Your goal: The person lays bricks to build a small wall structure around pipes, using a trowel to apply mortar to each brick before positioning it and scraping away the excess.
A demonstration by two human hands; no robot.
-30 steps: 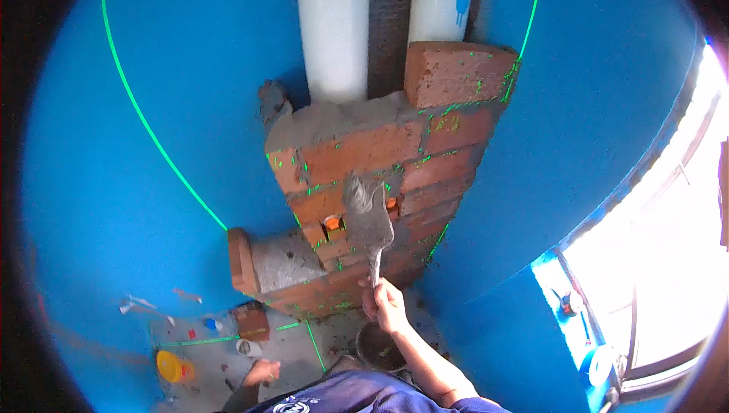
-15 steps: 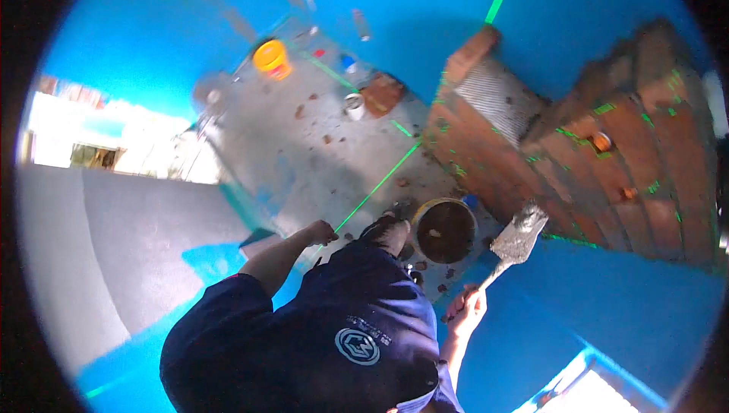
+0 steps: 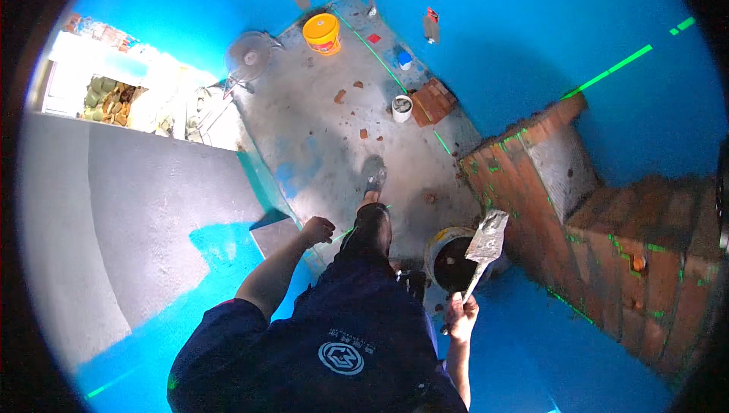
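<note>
In my right hand (image 3: pixel 460 316) I grip the handle of a trowel (image 3: pixel 486 238). Its pointed blade, smeared with pale grey mortar, is over the right rim of a round bucket (image 3: pixel 432 255) with a dark inside. The blade hides part of the bucket's mouth. My left hand (image 3: pixel 318 231) hangs by my left thigh, fingers curled into a loose fist, with nothing visible in it. Right of the bucket rises a stepped brick structure (image 3: pixel 531 208) crossed by green light marks.
A yellow bucket (image 3: pixel 322 31) and a grey round-bodied object (image 3: pixel 249 56) stand at the far end of the grey floor (image 3: pixel 304 124). Near stacked bricks (image 3: pixel 433 101) is a white pail (image 3: pixel 402 107). Brick scraps lie scattered. Blue walls close in the right side.
My view has turned, so the brick structure sits lower and farther right. One foot has stepped forward. The trowel has come from beside the bricks to above the bucket.
</note>
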